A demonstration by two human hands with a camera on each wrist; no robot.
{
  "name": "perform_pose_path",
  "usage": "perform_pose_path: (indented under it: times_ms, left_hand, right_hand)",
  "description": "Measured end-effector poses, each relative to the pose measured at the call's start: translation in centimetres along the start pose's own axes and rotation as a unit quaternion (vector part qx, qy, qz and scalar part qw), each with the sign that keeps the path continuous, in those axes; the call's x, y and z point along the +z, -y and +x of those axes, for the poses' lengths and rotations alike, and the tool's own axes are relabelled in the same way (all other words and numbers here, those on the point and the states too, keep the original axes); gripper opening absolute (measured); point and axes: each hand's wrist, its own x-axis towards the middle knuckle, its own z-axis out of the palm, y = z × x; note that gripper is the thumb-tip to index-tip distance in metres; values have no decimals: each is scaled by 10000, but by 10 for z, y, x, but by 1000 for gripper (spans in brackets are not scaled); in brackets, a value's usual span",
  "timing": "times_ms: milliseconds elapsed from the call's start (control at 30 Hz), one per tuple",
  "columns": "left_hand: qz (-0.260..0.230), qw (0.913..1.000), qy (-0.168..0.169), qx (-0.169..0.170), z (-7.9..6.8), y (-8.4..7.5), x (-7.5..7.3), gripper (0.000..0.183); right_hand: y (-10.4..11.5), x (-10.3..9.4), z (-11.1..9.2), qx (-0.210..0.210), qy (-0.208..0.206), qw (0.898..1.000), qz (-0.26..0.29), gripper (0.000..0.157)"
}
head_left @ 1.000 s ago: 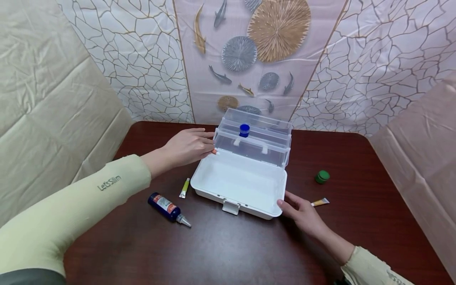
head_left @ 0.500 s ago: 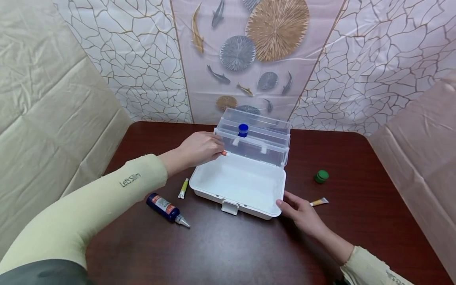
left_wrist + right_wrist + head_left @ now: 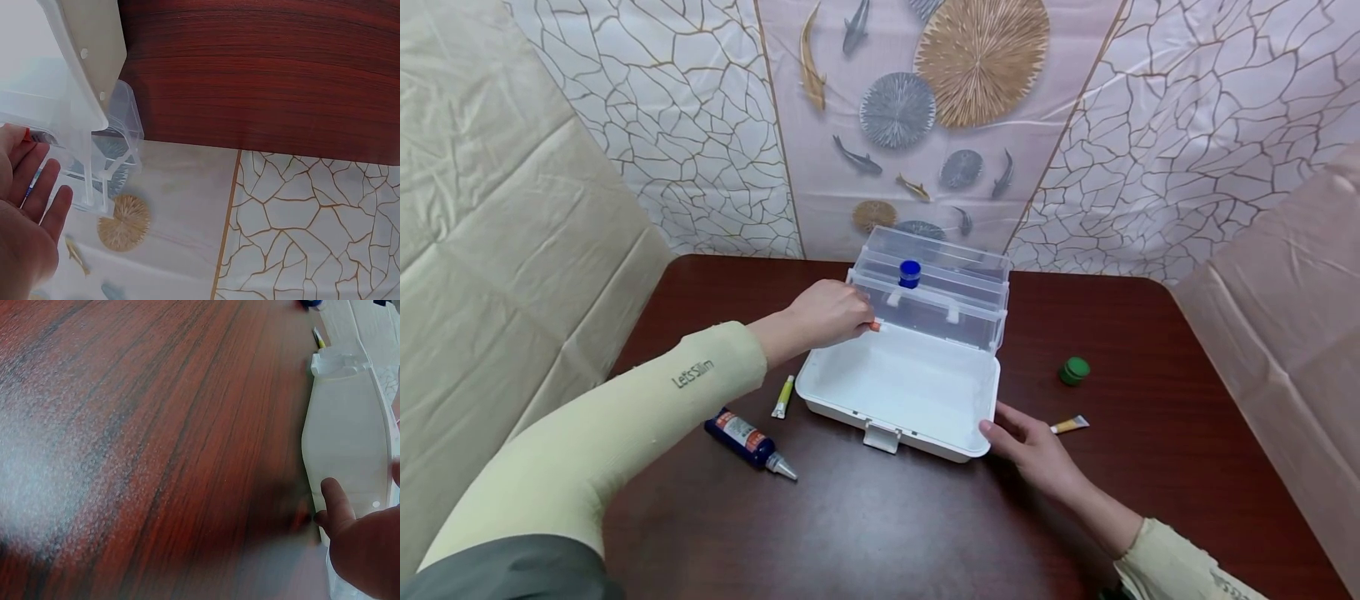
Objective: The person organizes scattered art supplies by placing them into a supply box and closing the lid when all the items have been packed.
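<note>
In the head view, an opened white storage box [image 3: 895, 383] with clear trays [image 3: 977, 315] raised at its back sits mid-table. My left hand [image 3: 829, 315] reaches over the box's back left corner, beside the lower clear tray. It pinches a small paint tube with an orange end [image 3: 876, 327]; most of the tube is hidden by the fingers. The left wrist view shows its red tip [image 3: 27, 134] at the fingertips. My right hand [image 3: 1037, 450] grips the front right corner, thumb on the rim, and in the right wrist view its fingers [image 3: 337, 500] press the outer wall.
A blue paint jar [image 3: 910, 273] stands in the upper clear tray. Left of the box lie a yellow-green paint tube [image 3: 783, 397] and a dark blue bottle [image 3: 747, 437] with a pointed nozzle. To the right are a green jar [image 3: 1074, 371] and an orange-yellow tube [image 3: 1070, 424].
My left hand has moved right with the tube, from the box's left edge to over its back left part, and its fingers have bent more. The right hand keeps its place on the corner.
</note>
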Motion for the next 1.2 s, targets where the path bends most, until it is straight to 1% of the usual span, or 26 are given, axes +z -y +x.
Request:
perform_pose_path:
  times_ms: [167, 267, 400, 600, 900, 1200]
  left_hand:
    - [-103, 9993, 354, -93, 3, 0, 0, 12]
    - [-145, 9988, 456, -107, 5, 0, 0, 13]
    - [-172, 9985, 500, -115, 8, -1, 0, 15]
    - [-174, 9979, 587, -218, 11, -3, 1, 14]
    - [-163, 9961, 820, -276, 15, -4, 3, 16]
    - [-153, 9963, 804, -263, 17, -3, 2, 16]
  right_hand:
    - [0, 1, 0, 8, -13, 10000, -56, 68]
    - [-1, 1, 0, -35, -30, 9999, -117, 67]
    - [-1, 1, -1, -95, -20, 9999, -103, 66]
    - [1, 0, 0, -13, 30, 10000, 51, 68]
    - [1, 0, 0, -31, 35, 10000, -50, 69]
    - [0, -1, -1, -40, -9, 10000, -75, 69]
